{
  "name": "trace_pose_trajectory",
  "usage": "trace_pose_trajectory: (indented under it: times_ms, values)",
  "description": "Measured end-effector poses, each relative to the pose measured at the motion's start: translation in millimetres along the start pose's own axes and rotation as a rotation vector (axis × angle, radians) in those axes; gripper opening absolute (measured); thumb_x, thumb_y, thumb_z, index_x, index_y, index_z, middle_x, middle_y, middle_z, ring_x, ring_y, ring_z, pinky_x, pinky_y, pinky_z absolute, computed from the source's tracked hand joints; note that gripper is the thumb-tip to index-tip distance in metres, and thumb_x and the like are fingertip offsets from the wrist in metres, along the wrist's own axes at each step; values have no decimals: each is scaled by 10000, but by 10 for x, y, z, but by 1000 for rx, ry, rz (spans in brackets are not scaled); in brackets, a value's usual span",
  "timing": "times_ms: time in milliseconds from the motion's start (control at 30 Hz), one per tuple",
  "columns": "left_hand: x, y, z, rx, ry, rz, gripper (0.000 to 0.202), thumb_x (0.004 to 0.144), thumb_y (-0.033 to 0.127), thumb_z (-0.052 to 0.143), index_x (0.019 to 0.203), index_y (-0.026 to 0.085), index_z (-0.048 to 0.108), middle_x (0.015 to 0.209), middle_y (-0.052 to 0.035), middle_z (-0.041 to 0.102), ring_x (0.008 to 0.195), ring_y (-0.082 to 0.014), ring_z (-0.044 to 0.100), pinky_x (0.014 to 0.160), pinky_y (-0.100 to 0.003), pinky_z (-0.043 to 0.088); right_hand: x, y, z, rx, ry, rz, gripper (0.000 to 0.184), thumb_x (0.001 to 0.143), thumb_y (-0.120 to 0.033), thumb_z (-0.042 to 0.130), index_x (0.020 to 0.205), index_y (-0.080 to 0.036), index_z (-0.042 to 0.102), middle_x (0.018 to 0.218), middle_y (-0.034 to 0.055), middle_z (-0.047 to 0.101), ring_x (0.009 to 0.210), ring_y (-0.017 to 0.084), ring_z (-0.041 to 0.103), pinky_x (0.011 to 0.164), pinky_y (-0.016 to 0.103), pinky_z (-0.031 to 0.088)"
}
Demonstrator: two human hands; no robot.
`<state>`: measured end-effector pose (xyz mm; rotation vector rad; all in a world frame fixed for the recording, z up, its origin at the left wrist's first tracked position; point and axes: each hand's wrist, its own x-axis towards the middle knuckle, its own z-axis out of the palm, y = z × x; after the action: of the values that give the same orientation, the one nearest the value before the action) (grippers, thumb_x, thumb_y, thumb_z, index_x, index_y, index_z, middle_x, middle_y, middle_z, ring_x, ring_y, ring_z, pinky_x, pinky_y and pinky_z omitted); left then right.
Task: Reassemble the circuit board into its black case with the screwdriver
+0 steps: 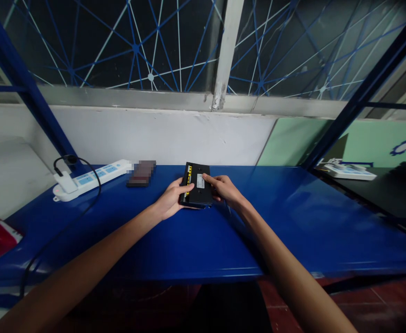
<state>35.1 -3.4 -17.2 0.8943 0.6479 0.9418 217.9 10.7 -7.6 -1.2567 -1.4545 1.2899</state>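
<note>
One black box is in your hands, over the far middle of the blue table; whether its underside touches the tabletop cannot be told. A row of yellow ports runs along the box's left side, and a white label sits on the face turned up to you.

Your left hand grasps the left side, thumb laid over the face beside the ports and fingers reaching under the near edge. Your right hand is at the right side, one fingertip on the label and the other fingers curled by the edge. Whether those curled fingers grip the box is unclear; a thin item, too small to identify, shows just below them.

The step in hand appears to be steadying the box, label up, and handling its face. As I judge it, your next move calls for a firm left hold, so that your right hand can shift without tipping it.

Left of the box, near the table's far edge, lies a dark slab, blurred out. Farther left is a white power strip with a black cord. Over on the far right, a white item rests on a dark surface.
</note>
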Motion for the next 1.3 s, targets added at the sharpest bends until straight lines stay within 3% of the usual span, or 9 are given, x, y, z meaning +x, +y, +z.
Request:
trace_pose_trajectory:
  times_ms: [567, 767, 1000, 1300]
  values:
    - [12, 12, -5, -8, 5, -10, 355, 832, 143, 627, 1181, 128, 562, 982, -184, 685, 909, -356, 678, 800, -609, 503, -6, 23, 32, 12, -30, 39, 486, 882, -508, 522, 522, -222, 366, 323, -44, 331, 290, 59, 281, 304, 229, 195]
    - [15, -13, -7, 19, 92, 8, 341, 806, 132, 652, 1137, 121, 571, 1006, -187, 675, 940, -364, 663, 799, -612, 501, 10, 46, 27, -13, -20, 33, 482, 866, -538, 528, 534, -219, 386, 324, -46, 341, 291, 64, 294, 298, 227, 191]
    - [-12, 32, 7, -109, -48, -15, 283, 904, 229, 541, 1175, 146, 547, 1083, -197, 658, 978, -367, 650, 812, -665, 479, 1, 3, 9, -26, -23, -6, 488, 875, -527, 516, 521, -220, 382, 319, -42, 343, 287, 62, 285, 306, 236, 200]
    - [-22, 41, 14, -98, -43, 15, 259, 886, 173, 553, 1144, 190, 552, 1091, -148, 654, 1005, -349, 641, 838, -669, 464, 12, -3, -7, -22, -15, -67, 480, 864, -515, 551, 535, -221, 361, 375, -68, 300, 308, 60, 302, 339, 244, 189]
